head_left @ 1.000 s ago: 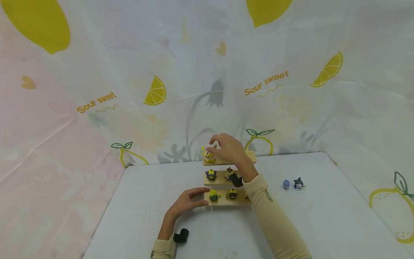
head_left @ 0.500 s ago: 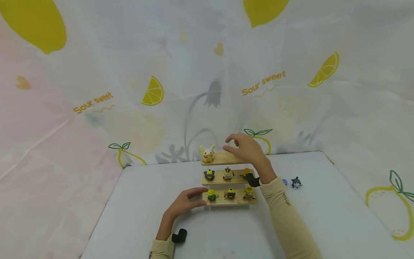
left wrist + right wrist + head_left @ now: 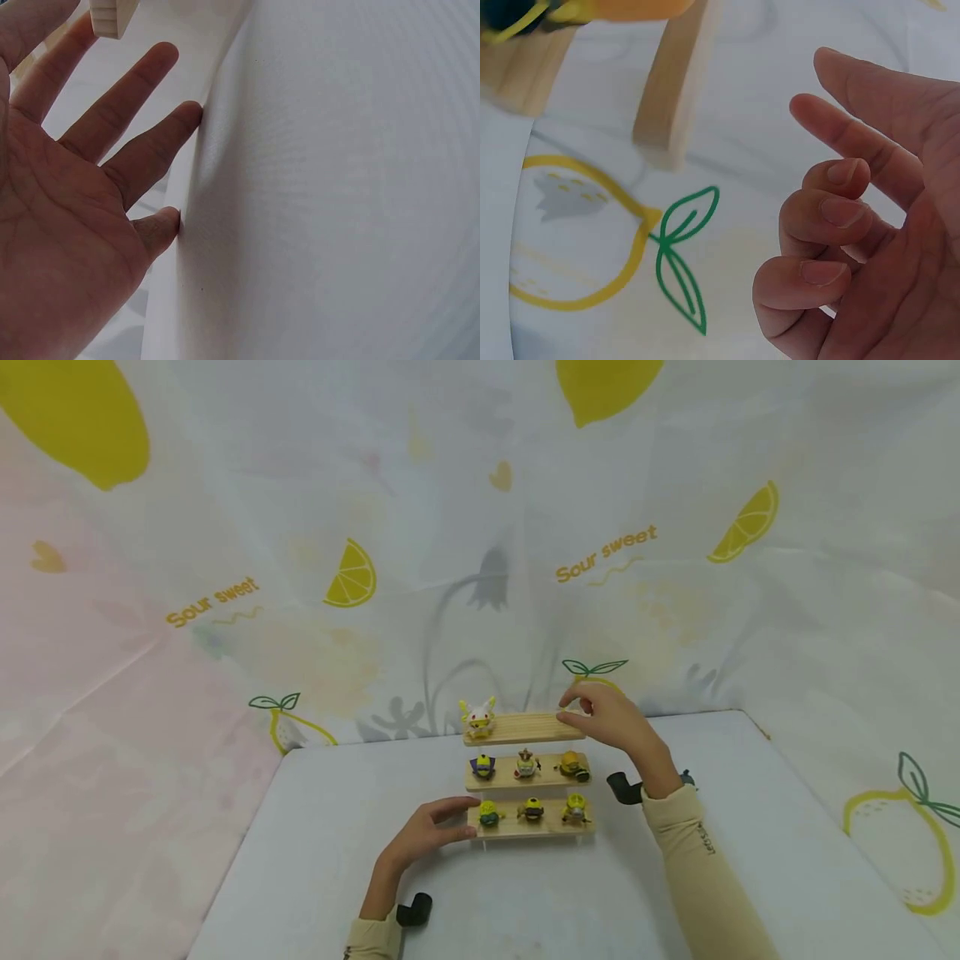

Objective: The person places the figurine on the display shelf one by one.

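A three-tier wooden display shelf (image 3: pixel 536 724) stands on the table. My left hand (image 3: pixel 431 833) holds the left end of its lowest tier between thumb and index finger; in the left wrist view the other fingers (image 3: pixel 146 79) stretch out straight. My right hand (image 3: pixel 611 718) hovers by the right end of the top tier, holding nothing, its lower fingers loosely curled and apart from the wood in the right wrist view. A figurine with a white horned hood (image 3: pixel 477 718) sits at the top tier's left end. Small yellow figurines fill the middle tier (image 3: pixel 527 765) and the bottom tier (image 3: pixel 532 810).
A small dark-topped figurine (image 3: pixel 687 779) on the table at right is mostly behind my right wrist. A white, lemon-printed cloth (image 3: pixel 420 527) hangs behind the table (image 3: pixel 315 827). Black wrist mounts (image 3: pixel 416 910) stick out from both sleeves.
My right hand has drawn away from the white-hooded figurine and moved right along the top tier, uncovering the right-hand figurines. The left hand stays at the shelf. The view has shifted slightly.
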Motion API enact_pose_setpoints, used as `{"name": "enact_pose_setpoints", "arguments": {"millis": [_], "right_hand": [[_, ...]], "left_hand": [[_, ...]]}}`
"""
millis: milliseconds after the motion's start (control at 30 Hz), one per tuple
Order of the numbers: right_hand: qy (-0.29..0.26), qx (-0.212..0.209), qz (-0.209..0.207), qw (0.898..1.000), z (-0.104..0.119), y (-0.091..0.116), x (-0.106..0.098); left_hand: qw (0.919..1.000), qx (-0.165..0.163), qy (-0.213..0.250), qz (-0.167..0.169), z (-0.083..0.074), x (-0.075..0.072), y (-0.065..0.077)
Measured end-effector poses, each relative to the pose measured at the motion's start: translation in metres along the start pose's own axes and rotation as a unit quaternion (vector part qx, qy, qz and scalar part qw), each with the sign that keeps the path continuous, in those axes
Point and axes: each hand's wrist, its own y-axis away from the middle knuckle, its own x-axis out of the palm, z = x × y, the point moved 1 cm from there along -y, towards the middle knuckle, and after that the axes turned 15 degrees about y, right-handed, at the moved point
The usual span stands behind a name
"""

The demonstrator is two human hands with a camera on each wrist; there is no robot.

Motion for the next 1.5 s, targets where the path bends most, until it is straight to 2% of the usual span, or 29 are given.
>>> {"name": "enact_pose_setpoints", "arguments": {"millis": [267, 533, 833, 1133, 1500], "right_hand": [[0.000, 0.040, 0.019, 0.999, -0.022, 0.022, -0.002], [0.019, 0.023, 0.028, 0.999, -0.042, 0.036, -0.001], [0.047, 0.046, 0.044, 0.997, -0.059, 0.053, 0.005], [0.115, 0.079, 0.081, 0.987, -0.069, 0.070, 0.006], [0.142, 0.100, 0.104, 0.979, -0.083, 0.088, 0.013]], "left_hand": [[1.0000, -0.001, -0.003, -0.006, 0.002, 0.000, 0.001], [0.9999, -0.008, -0.002, -0.008, 0.001, -0.001, 0.002], [0.9999, -0.009, -0.005, -0.012, -0.002, 0.000, 0.003], [0.9999, -0.006, -0.010, -0.010, -0.002, 0.000, 0.001], [1.0000, -0.003, -0.005, -0.005, -0.001, 0.001, -0.001]]}}
